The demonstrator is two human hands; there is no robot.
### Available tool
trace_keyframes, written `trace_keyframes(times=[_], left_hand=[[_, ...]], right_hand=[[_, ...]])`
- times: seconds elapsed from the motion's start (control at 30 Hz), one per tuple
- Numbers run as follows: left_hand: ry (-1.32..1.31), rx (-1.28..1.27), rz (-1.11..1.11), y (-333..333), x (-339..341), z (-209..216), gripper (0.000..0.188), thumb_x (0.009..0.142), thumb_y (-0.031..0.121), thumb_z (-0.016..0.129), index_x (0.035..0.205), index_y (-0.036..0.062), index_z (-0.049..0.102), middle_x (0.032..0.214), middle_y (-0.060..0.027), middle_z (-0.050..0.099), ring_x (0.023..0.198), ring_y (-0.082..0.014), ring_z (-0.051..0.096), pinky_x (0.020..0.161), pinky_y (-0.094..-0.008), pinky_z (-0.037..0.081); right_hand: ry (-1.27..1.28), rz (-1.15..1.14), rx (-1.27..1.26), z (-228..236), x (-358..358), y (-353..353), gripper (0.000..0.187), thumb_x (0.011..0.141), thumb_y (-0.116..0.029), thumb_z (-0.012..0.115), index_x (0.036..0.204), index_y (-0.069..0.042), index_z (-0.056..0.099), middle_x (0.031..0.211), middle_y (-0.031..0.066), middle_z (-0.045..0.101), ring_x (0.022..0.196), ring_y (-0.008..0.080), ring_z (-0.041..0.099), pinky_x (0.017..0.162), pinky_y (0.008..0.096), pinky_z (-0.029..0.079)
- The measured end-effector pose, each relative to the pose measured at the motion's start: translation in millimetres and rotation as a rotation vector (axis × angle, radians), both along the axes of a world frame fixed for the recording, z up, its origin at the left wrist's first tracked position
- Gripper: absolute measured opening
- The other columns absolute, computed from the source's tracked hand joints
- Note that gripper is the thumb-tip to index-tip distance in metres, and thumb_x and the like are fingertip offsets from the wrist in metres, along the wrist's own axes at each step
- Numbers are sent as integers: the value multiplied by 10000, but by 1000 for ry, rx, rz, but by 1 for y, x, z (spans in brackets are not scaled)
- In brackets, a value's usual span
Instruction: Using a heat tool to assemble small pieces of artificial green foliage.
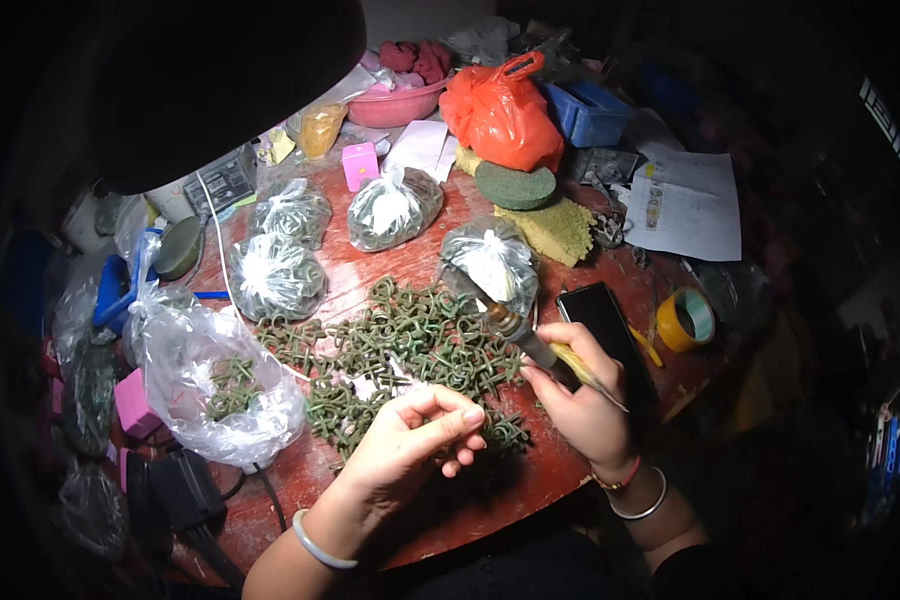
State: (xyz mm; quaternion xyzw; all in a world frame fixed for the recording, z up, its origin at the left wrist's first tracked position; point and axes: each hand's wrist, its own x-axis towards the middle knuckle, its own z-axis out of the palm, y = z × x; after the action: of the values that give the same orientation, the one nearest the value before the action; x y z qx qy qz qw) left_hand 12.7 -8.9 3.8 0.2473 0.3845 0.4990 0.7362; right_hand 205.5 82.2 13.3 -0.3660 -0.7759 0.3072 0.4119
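My left hand (pixel 420 440) is raised over the near edge of a heap of small green ring-shaped pieces (pixel 420 335). Its thumb and forefinger are pressed together; whatever lies between them is too small to make out. My right hand (pixel 585 400), to the right of the heap, is wrapped round a soldering-iron-like tool (pixel 535 345) with a grey barrel and a brown metal collar. Its front end points up and left, across a tied clear bag (pixel 492 262). Along the same grip runs a yellow slender part (pixel 578 368), which I cannot tell apart from the tool.
An open clear bag (pixel 185 350) with some green pieces stands left of the heap. Behind are more tied bags (pixel 395 208), a green round pad (pixel 515 186) and a red bag (pixel 500 110). A phone (pixel 610 335) and yellow tape (pixel 672 318) lie right. A dark shape covers the upper left.
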Motion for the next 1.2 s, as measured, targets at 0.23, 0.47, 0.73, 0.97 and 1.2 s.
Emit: trace_keyframes(times=[0.23, 0.47, 0.73, 0.97, 1.2], left_hand=[[170, 78, 51, 1, 4, 11, 369, 866, 126, 691, 1203, 22, 583, 980, -63, 673, 698, -76, 613, 526, -185, 475], [483, 267, 45, 0, 6, 3, 367, 812, 99, 744, 1149, 24, 620, 908, -29, 645, 723, -72, 589, 622, -205, 479], [438, 238, 60, 1, 7, 5, 326, 819, 79, 724, 1127, 19, 637, 851, -5, 624, 732, -65, 558, 680, -216, 466], [568, 284, 72, -2, 12, 11, 317, 810, 68, 724, 1114, 25, 647, 854, -9, 641, 712, -53, 550, 667, -216, 464], [611, 340, 39, -3, 9, 9, 303, 818, 76, 719, 1111, 38, 655, 861, -5, 651, 692, -52, 542, 662, -221, 468]], right_hand=[[128, 90, -85, 18, 2, -25, 250, 780, 31, 714, 993, -30, 598, 836, 56, 663, 753, 86, 634, 662, 235, 504], [117, 214, -199, 18, 0, -30, 263, 772, 60, 719, 994, -2, 591, 933, 61, 668, 839, 80, 627, 742, 227, 503], [332, 110, -358, 27, 10, -38, 200, 874, -2, 642, 1071, 28, 626, 846, 67, 681, 745, 113, 663, 684, 248, 533], [370, 180, -488, 20, 15, -37, 154, 847, 11, 657, 1001, 23, 669, 855, 61, 671, 672, 101, 630, 593, 229, 501], [356, 298, -490, 15, 18, -35, 159, 853, 1, 655, 1011, 7, 671, 836, 62, 667, 663, 98, 624, 589, 225, 500]])
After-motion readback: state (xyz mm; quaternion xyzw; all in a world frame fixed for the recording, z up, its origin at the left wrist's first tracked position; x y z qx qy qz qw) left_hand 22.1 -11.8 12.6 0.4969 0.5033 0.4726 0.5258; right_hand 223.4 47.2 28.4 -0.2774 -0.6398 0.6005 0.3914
